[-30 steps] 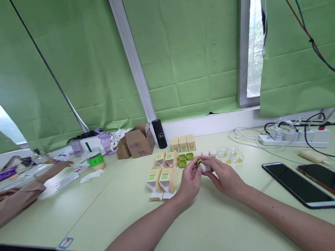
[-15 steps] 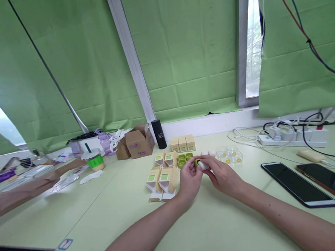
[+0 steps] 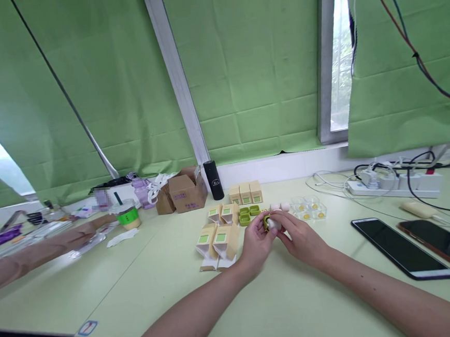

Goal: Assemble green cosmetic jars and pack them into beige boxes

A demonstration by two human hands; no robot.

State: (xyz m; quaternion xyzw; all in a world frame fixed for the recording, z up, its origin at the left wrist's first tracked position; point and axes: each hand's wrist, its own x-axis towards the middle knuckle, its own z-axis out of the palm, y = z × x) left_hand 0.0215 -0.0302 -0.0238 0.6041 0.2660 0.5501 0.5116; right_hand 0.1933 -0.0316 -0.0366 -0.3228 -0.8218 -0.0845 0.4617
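We saw both hands meeting over one small piece (image 3: 275,223), white at one end and green at the other, above the middle of the table (image 3: 173,297). The left hand (image 3: 258,238) had its fingers curled in, thumb and fingertips pinching the green end; the right hand (image 3: 298,233) had its fingers bent over the white end, thumb underneath, little gap left. Fingers covered much of the piece, so we couldn't tell how its ends joined, or whether it touched the table. Green tubs (image 3: 245,219) sat just beyond the left hand, white caps (image 3: 278,207) just past the right fingers, clear cups (image 3: 306,214) right of the caps. Boxes (image 3: 225,237) with loose flaps lay just left of the left hand. For doing this step well, we judged a light, even pinch best: the piece looked small and smooth, so a hard squeeze could have made it slip out. We'd have had the left fingers hold steady and the right make the small moves, with both ends kept in line rather than tilted. Fingertips a bit further back would have left the join visible. Wrists needed to stay low and close in, we thought, since the tubs, caps and cups were near enough to get knocked. Phones (image 3: 405,248) were well apart, off to the right.
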